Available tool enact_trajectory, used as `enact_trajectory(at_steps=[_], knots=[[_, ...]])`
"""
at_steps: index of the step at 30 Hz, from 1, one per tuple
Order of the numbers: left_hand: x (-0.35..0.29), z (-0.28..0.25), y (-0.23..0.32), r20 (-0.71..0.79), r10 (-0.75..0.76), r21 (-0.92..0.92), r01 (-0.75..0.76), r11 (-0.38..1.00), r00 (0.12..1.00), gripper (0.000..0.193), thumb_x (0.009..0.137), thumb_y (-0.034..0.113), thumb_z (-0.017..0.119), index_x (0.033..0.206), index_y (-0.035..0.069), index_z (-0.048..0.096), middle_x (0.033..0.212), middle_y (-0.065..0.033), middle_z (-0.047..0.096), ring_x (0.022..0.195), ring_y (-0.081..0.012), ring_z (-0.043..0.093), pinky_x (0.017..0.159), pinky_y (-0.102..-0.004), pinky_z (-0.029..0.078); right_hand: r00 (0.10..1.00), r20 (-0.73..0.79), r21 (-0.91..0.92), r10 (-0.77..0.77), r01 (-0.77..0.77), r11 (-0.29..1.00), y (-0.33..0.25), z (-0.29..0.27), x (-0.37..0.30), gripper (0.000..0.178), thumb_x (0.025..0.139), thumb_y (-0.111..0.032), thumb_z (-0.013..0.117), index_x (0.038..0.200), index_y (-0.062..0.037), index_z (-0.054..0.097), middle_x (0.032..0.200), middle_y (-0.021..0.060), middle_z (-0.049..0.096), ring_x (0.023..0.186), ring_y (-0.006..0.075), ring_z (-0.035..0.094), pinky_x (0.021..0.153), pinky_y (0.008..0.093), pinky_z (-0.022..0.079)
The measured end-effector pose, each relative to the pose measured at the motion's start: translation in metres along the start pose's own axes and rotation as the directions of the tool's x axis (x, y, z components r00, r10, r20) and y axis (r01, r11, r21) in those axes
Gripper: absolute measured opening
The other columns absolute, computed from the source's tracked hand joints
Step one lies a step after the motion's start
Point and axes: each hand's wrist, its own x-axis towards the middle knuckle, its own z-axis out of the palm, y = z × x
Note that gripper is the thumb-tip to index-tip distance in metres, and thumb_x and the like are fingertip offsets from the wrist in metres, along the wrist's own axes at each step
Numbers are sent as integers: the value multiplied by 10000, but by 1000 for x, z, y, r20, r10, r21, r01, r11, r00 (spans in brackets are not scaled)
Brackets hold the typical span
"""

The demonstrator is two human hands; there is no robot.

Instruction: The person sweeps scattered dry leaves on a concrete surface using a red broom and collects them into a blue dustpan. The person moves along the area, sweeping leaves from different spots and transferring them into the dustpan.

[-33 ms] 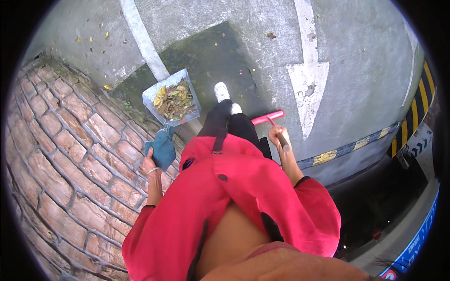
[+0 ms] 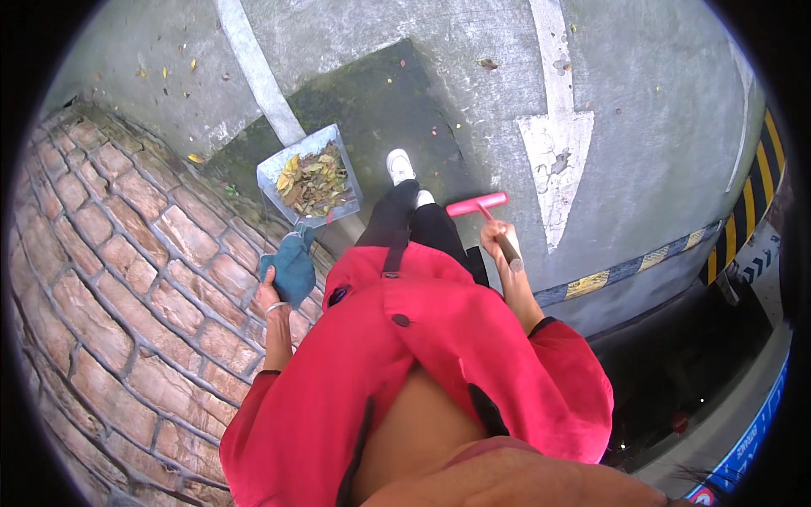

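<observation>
1. Our left hand (image 2: 270, 297) grips a teal cloth-wrapped handle (image 2: 291, 266); its grey metal dustpan (image 2: 309, 176), heaped with dry yellow-brown leaves (image 2: 314, 180), hangs far-left.
2. Our right hand (image 2: 494, 237) closes round a wooden stick (image 2: 509, 249) bearing a pink broom head (image 2: 476, 204).
3. Rounded brick paving (image 2: 127, 279), left; smooth concrete (image 2: 659, 127), right.

dustpan (image 2: 309, 177): grey, full of dry leaves, low over pavement | broom (image 2: 477, 204): pink head, near shoe

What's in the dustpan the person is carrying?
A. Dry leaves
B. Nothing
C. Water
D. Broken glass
A: the grey dustpan below the left hand holds a heap of yellow and brown dry leaves.
</observation>
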Motion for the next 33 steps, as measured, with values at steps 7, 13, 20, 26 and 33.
enact_trajectory(at_steps=[7,13,20,26,33], knots=[[-10,41,19,-88,150,178,-132,975,985,449,646,265,799,946,-29,641,875,-125,632,705,-228,580,669,-366,499,851,421,-185,313,-257,949,35,154,-78,330,838,-21,439,551,-142,329,472,-42,318,399,72,300,399,215,291],[-44,111,38,-118,221,176,-198,964,968,380,646,249,799,871,-12,639,844,-111,621,683,-224,565,676,-368,492,787,499,-474,363,-103,874,-25,229,-77,67,837,-2,481,815,-62,460,511,-68,337,340,33,303,312,205,260],[-116,185,63,-160,211,137,-190,972,964,442,666,238,783,946,-69,634,945,-135,628,762,-248,587,736,-382,495,874,469,-696,125,279,661,-162,223,-142,133,795,10,518,865,-68,435,509,-35,356,313,78,324,300,225,268],[-143,258,86,-150,139,87,-127,988,979,588,651,317,794,1057,-62,604,1053,-143,615,830,-285,602,811,-400,489,953,172,-704,-250,296,645,-291,184,-213,147,760,25,489,860,-56,418,486,-39,328,301,65,301,257,235,230],[-180,318,99,96,35,-14,-33,999,995,573,757,403,671,1159,6,579,1154,-139,594,990,-311,576,939,-412,417,916,-138,-676,-377,191,712,-489,154,-73,296,838,-97,419,549,-124,365,420,-14,291,293,138,299,289,300,244]])
